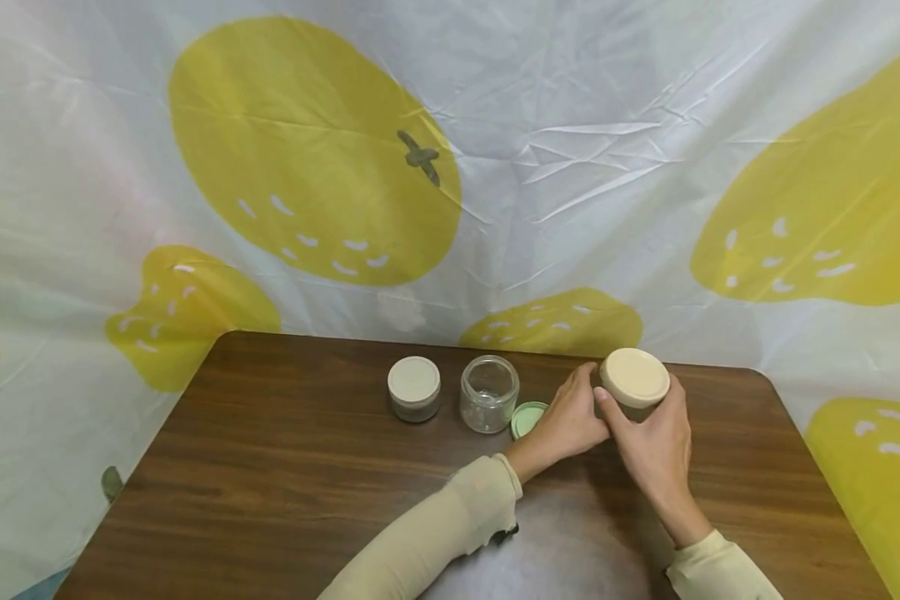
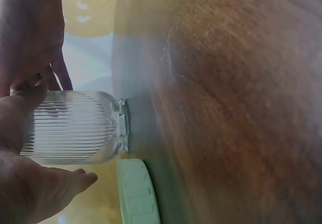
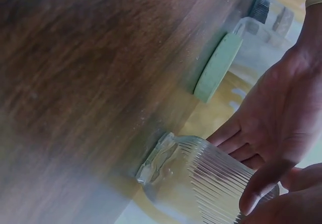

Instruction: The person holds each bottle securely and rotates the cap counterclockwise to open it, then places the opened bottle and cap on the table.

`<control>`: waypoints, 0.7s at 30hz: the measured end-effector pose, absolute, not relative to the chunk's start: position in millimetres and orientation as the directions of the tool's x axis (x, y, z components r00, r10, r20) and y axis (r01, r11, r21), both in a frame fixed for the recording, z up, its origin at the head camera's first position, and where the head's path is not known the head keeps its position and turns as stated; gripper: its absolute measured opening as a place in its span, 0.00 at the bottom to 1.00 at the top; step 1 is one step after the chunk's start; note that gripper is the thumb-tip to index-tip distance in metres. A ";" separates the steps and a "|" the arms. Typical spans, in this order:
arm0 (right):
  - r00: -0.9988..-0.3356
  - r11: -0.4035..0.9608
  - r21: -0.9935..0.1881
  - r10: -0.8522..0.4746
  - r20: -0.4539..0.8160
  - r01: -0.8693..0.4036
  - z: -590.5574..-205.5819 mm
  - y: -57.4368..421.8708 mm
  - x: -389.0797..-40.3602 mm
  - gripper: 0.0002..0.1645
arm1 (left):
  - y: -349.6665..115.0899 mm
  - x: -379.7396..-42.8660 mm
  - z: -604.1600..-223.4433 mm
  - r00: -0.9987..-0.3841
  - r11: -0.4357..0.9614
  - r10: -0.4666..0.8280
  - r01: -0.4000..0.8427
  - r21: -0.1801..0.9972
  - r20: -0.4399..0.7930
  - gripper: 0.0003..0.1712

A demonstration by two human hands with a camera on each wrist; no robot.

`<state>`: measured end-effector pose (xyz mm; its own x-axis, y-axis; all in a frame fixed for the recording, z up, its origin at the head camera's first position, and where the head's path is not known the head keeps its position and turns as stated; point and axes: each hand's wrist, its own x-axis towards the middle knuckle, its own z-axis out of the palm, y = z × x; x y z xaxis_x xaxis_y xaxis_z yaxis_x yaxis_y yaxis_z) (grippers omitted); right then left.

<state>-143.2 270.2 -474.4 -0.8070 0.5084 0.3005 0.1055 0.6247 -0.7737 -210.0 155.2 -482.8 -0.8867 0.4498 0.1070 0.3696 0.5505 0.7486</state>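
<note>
Both hands are around a ribbed clear glass jar at the right of the table. It stands upright, topped by a cream lid. My right hand grips its right side, thumb across the front. On the left side, my left hand holds the jar between thumb and fingers. In the right wrist view, the left fingers reach behind the glass. A pale green lid lies just left of the left hand, and beside it an uncovered glass jar.
A shorter jar with a white lid stands left of the uncovered jar. The brown wooden table ends at the back against a white cloth printed with yellow fruit.
</note>
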 end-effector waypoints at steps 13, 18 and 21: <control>-0.800 0.619 -0.778 0.517 0.304 0.104 -474.8 269.1 -142.6 0.55 | 176.4 -226.8 -524.6 -0.862 0.521 0.469 0.447 0.727 0.194 0.39; -0.799 0.622 -0.777 0.516 0.309 0.101 -475.8 268.7 -142.5 0.55 | 179.7 -231.5 -536.0 -0.859 0.509 0.476 0.443 0.738 0.187 0.40; -0.799 0.622 -0.777 0.517 0.308 0.103 -475.4 269.6 -141.9 0.55 | 182.4 -235.9 -545.9 -0.845 0.514 0.496 0.473 0.715 0.202 0.42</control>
